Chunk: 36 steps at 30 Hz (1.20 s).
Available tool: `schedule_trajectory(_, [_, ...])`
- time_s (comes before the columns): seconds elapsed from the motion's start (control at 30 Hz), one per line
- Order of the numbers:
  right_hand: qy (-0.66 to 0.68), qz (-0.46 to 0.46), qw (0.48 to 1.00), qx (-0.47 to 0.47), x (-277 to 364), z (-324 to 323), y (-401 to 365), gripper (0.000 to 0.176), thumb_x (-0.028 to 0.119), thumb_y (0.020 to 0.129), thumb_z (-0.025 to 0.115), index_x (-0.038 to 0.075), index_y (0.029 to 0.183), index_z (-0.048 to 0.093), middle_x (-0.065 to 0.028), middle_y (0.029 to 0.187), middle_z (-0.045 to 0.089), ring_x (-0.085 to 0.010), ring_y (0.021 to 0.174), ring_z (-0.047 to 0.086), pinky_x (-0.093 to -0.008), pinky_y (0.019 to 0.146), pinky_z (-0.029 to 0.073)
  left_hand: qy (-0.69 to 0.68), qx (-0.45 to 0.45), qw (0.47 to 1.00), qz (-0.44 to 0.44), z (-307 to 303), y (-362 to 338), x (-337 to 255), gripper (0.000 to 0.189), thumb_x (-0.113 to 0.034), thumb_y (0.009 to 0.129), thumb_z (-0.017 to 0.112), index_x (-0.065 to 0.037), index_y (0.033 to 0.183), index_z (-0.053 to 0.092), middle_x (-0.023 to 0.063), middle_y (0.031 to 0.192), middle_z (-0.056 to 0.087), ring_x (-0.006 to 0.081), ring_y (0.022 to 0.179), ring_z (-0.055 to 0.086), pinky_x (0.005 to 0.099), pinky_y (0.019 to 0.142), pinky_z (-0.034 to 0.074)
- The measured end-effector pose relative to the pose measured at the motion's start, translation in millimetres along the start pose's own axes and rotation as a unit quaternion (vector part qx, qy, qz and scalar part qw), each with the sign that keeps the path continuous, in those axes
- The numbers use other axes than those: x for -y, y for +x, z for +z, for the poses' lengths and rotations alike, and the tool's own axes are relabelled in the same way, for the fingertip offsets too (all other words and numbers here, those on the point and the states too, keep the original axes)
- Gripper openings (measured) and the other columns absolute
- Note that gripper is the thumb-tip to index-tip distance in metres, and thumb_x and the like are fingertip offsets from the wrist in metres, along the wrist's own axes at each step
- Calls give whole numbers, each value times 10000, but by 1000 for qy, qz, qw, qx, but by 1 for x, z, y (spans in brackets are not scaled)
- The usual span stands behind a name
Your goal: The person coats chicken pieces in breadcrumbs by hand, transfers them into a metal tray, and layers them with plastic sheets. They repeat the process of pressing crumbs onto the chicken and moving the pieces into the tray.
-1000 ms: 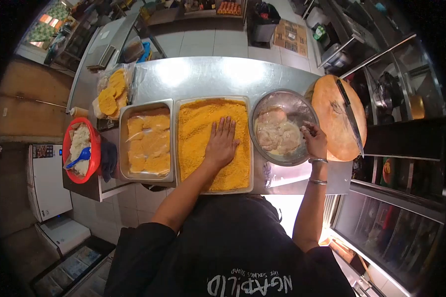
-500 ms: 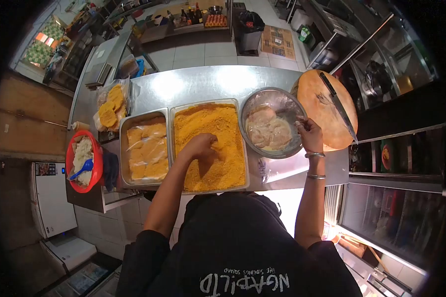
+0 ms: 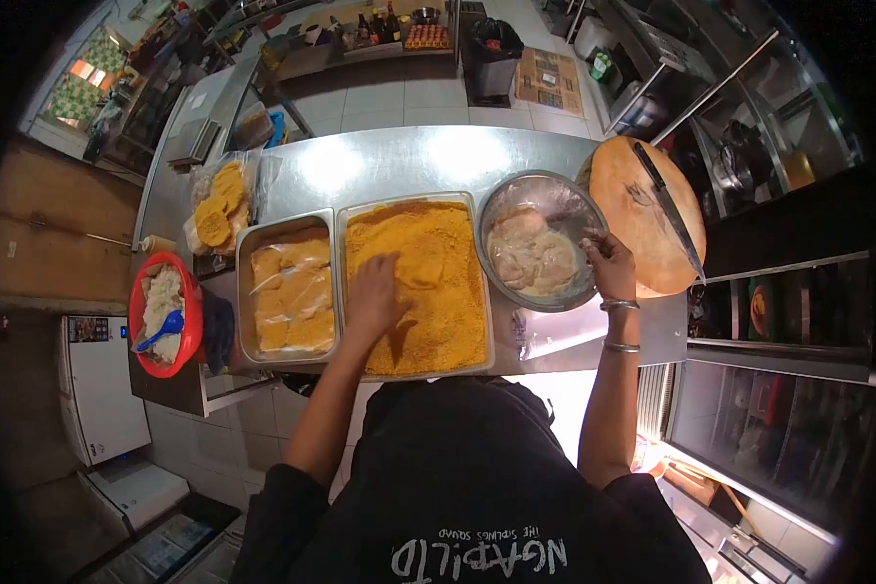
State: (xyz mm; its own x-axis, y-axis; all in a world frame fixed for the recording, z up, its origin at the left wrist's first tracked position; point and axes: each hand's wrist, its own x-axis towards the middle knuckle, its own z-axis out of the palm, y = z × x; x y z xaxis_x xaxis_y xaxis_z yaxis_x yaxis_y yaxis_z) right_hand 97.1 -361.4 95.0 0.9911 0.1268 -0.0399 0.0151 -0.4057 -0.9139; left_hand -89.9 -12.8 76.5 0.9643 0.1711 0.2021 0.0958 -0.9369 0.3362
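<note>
My left hand [image 3: 375, 297] is over the left half of a deep metal tray [image 3: 490, 331] of orange-yellow crumbs [image 3: 448, 326]. Its fingers are stretched and apart, touching the crumbs. A low crumb-covered mound [image 3: 421, 265] lies right of the fingertips. At the right rim of a steel bowl [image 3: 501, 195] is my right hand [image 3: 610, 265], fingers curled together, pale wet coating on the tips, nothing visible between them. Raw, pale chicken pieces [image 3: 530, 253] sit in cloudy liquid inside the bowl. Left of the crumbs stands a second tray [image 3: 246, 336] of coated pieces [image 3: 292, 282] under clear plastic.
A round wooden board [image 3: 618, 200] with a long knife [image 3: 667, 204] lies at the right. On the left are a plastic bag of coated pieces [image 3: 222, 209] and a red basin [image 3: 195, 336] of rice with a blue spoon [image 3: 165, 331]. The steel table [image 3: 394, 161] extends beyond the trays.
My left hand has moved left from the middle of the crumbs, and its fingers have straightened. My right hand stays at the bowl's rim. The view has shifted slightly.
</note>
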Motion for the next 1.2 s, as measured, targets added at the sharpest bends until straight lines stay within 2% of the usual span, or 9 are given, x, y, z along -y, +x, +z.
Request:
schedule_trajectory(0.03, [10, 5, 1000, -3, -3, 0, -1, 266, 105, 871, 710, 0, 1115, 693, -60, 925, 722, -105, 813, 654, -255, 731, 521, 0, 3, 1000, 2, 11, -19, 5, 480, -152, 708, 809, -33, 1092, 547, 164, 1064, 598, 372, 1004, 586, 444, 847, 499])
schedule_trajectory(0.1, [10, 3, 1000, -8, -9, -1, -3, 270, 102, 866, 713, 1, 1115, 695, -62, 929, 723, -108, 819, 657, -256, 736, 523, 39, 182, 962, -201, 48, -52, 26, 686, -173, 679, 834, 11, 1228, 465, 236, 1165, 556, 417, 1023, 593, 461, 876, 509])
schedule_trajectory(0.33, [2, -3, 1000, -9, -24, 2, 2, 290, 103, 841, 728, 6, 1112, 700, -59, 922, 724, -107, 811, 654, -257, 733, 522, -170, 157, 918, -322, 62, -35, 22, 673, -191, 691, 813, 89, 1221, 507, 267, 1120, 605, 387, 1032, 630, 445, 837, 528])
schedule_trajectory(0.4, [-7, 2, 1000, -7, -15, 2, 2, 285, 106, 844, 726, 7, 1110, 701, -58, 914, 723, -104, 802, 650, -255, 727, 520, -326, 162, 854, -371, 34, -3, 7, 593, -173, 719, 793, 74, 1199, 547, 264, 1124, 634, 366, 1056, 632, 415, 860, 525])
schedule_trajectory(0.53, [3, 5, 1000, -10, -6, -1, 4, 268, 113, 857, 717, 10, 1103, 705, -51, 895, 720, -94, 774, 637, -250, 705, 513, -244, 53, 927, -281, 60, 32, 30, 622, -273, 824, 729, 36, 1316, 506, 280, 1312, 541, 372, 1224, 536, 437, 1013, 433])
schedule_trajectory(0.6, [-5, 3, 1000, -10, -6, -3, 5, 266, 114, 861, 713, 12, 1107, 704, -51, 893, 719, -92, 768, 633, -249, 703, 512, 20, -27, 968, -247, 76, 42, 30, 673, -412, 952, 564, 28, 1435, 402, 276, 1508, 336, 388, 1417, 309, 485, 1161, 228])
schedule_trajectory(0.7, [-13, 11, 1000, -14, -3, -8, 4, 267, 114, 867, 709, 16, 1115, 701, -49, 893, 719, -90, 760, 629, -248, 695, 511, -19, 48, 969, -243, 104, 55, 37, 750, -505, 1004, 400, 41, 1503, 272, 251, 1606, 105, 387, 1496, 78, 511, 1203, 61])
schedule_trajectory(0.97, [-68, 39, 997, -18, -5, -13, 6, 265, 132, 897, 690, 21, 1138, 690, -52, 926, 722, -89, 776, 633, -242, 690, 508, 72, 66, 995, 31, 108, 63, 3, 773, -499, 1000, 375, 53, 1517, 215, 236, 1607, 139, 343, 1510, 69, 488, 1217, 5])
schedule_trajectory(1.2, [-41, 56, 998, 9, -32, -8, 20, 268, 124, 900, 681, 13, 1143, 678, -47, 934, 717, -97, 793, 640, -237, 694, 497, 78, 69, 994, 11, 111, 66, -11, 781, -531, 1016, 270, 43, 1533, 149, 211, 1621, 97, 336, 1512, 53, 493, 1216, 0])
